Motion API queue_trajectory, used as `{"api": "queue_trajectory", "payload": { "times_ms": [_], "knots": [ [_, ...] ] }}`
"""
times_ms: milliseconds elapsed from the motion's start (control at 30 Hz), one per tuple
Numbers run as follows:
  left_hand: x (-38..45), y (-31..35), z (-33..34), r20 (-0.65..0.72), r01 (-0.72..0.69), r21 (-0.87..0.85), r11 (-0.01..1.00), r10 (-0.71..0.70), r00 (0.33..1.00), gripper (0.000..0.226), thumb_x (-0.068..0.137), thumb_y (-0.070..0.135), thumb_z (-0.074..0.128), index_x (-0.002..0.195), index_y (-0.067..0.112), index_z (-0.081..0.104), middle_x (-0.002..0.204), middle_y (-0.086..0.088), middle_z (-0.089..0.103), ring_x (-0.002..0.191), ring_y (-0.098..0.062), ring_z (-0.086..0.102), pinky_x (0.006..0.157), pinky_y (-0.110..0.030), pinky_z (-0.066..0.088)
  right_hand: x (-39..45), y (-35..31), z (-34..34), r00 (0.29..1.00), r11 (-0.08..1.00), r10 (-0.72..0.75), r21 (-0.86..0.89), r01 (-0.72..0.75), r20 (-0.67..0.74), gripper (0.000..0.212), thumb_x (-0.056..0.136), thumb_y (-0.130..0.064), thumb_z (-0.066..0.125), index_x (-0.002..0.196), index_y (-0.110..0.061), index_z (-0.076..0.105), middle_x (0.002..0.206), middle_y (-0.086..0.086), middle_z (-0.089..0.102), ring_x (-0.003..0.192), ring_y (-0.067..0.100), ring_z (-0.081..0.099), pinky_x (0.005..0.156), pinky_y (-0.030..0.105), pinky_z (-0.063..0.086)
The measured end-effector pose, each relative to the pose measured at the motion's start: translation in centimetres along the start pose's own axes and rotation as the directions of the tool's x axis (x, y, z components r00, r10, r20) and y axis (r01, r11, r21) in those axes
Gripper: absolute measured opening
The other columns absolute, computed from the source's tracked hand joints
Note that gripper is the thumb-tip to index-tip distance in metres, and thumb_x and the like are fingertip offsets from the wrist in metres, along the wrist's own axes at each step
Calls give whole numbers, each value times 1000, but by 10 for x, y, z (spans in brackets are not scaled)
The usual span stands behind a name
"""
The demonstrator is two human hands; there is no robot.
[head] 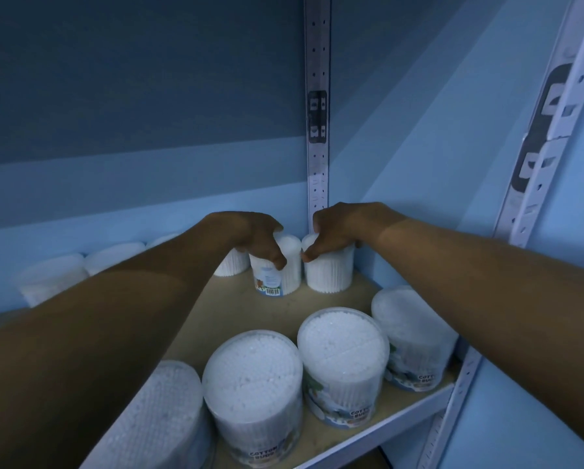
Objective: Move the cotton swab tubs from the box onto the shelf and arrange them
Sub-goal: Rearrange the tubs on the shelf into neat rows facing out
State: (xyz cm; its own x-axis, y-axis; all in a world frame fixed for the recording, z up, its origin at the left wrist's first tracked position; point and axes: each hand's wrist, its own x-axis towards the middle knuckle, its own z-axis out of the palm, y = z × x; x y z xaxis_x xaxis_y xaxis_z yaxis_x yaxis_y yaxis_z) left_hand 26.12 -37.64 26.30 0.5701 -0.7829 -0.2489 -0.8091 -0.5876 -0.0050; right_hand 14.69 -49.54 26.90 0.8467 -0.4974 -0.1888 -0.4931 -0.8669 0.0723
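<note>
- Clear plastic tubs packed with white cotton swabs fill this shelf [250,309] — a bare tan board on a white perforated metal upright [317,164].
- Left hand [250,242] is curled over the top of the labelled tub [277,272] at the back, thumb down its front; barcode faces forward, so I'd guess it's being nudged into line.
- Right hand [334,231] grips the corner tub [331,269] the same way, fingers wrapped over the lid. Those two tubs sit touching, tucked into the back corner — probably to keep the row tight.
- Front row [341,353] stands upright near the shelf edge, "COTTON BUDS" labels out, swab tips showing bumpy through the lids.
- More tubs [114,257] line the back wall on the left, blurry.
- No box in view.
</note>
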Motion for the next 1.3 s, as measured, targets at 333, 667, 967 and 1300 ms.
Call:
{"api": "queue_trajectory", "payload": {
  "times_ms": [333, 667, 967, 1300],
  "knots": [
    [-9, -1, 0, -20, 42, -169, 985, -46, 999, 99, 70, 56, 82, 150, 18, 38, 146, -3, 45, 90, -22, 69, 82, -28, 57, 3, 5, -6, 996, 999, -19, 38, 16, 83, 83, 74, -53, 80, 143, -18, 48, 140, 5, 51, 117, 29, 58, 93, 43, 57],
    [-22, 18, 5, 32, 157, -177, 972, -154, 988, 99, 63, 78, 70, 134, 12, 52, 131, -9, 58, 100, -28, 63, 84, -35, 59, 4, 13, -12, 967, 987, -158, 18, 158, 201, 95, 74, -25, 88, 148, -41, 29, 154, -5, 38, 136, 25, 42, 108, 44, 45],
    [-14, 9, -9, 111, 39, -271, 962, -9, 994, 111, 62, 45, 91, 153, 25, 31, 152, -1, 41, 129, -27, 51, 95, -38, 56, -2, 10, -11, 990, 999, 2, 49, -9, 139, 97, 67, -69, 78, 144, -21, 46, 139, 4, 49, 110, 33, 62, 85, 43, 60],
    [-20, 13, -6, 115, 50, -277, 960, -19, 993, 89, 63, 48, 89, 136, 14, 53, 131, -8, 52, 109, -29, 62, 86, -40, 60, -4, 12, -15, 975, 999, -34, 49, 24, 220, 92, 69, -32, 91, 146, -29, 40, 144, 3, 46, 123, 30, 53, 92, 42, 58]
  ]
}}
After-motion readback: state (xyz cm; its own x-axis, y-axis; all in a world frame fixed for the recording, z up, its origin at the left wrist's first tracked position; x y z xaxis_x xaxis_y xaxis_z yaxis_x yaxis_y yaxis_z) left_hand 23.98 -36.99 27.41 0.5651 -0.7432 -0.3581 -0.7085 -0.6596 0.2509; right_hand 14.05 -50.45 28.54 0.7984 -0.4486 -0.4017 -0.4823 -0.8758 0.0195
